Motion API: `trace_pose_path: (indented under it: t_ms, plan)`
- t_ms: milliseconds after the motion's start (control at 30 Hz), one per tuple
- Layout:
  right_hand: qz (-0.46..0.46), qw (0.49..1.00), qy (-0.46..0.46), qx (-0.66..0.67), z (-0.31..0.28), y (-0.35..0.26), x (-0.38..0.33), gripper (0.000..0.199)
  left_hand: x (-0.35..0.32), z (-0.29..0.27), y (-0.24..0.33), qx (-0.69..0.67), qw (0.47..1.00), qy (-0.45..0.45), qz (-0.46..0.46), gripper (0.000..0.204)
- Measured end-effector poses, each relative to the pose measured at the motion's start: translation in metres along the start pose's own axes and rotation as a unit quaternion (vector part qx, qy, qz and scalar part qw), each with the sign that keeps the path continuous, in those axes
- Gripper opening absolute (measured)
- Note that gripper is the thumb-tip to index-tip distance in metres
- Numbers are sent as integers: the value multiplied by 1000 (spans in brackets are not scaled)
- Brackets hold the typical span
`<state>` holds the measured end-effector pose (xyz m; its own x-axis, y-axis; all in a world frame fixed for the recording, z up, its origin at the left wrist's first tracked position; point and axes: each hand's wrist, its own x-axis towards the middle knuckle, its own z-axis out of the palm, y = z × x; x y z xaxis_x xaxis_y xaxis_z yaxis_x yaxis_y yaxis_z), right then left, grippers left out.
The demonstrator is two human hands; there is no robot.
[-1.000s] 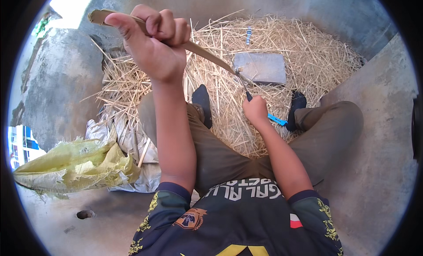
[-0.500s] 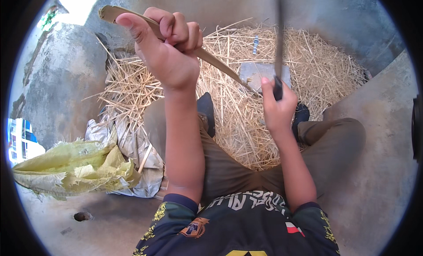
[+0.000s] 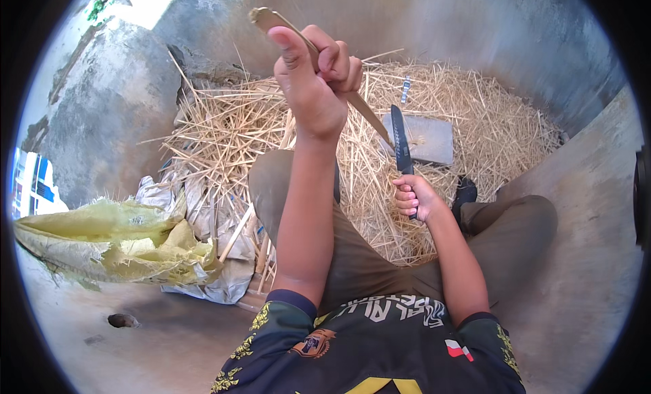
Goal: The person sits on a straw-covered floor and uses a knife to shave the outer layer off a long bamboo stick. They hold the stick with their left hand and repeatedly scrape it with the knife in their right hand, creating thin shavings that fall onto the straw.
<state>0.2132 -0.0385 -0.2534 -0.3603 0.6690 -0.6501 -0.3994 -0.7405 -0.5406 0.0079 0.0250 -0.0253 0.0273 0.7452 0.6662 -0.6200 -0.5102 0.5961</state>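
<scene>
Straw shavings [image 3: 475,116] heaped across upper centre, grey flat stone [image 3: 427,138] on them | left hand [image 3: 313,89] fisted round bamboo strip [image 3: 359,106], upper centre, strip slanting down-right past the fist | right hand [image 3: 415,197] clasps knife [image 3: 401,144], blade up, beside strip tip | advice: shave away from the fist, shallow strokes.

A rough outdoor work corner, more yard than workshop: I sit on a bare concrete floor [image 3: 583,272] hemmed in by weathered, stained concrete walls [image 3: 115,116], daylight breaking in at the top. A thick heap of split straw-coloured slivers [image 3: 488,123] covers the ground before my knees, with a flat grey stone block [image 3: 427,138] lying on it, and torn yellow and white woven sacks [image 3: 115,241] crumpled at my left
</scene>
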Motion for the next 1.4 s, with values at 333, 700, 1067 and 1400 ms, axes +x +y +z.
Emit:
trace_pose_path:
  t_ms: [333,700,1067,1400]
  plan:
    - [-526,783,197,-268,109,-53,-89,41,-11,19,-1,39,995,78,51,66]
    - [-65,891,276,-354,-16,30,23,23,1,-3,1,31,984,167,63,67]
    - [-177,906,248,-294,28,-14,-3,36,2,-4,-3,45,986,152,46,68]
    - [-341,812,306,-361,-24,35,35,37,-8,2,1,50,992,111,34,65]
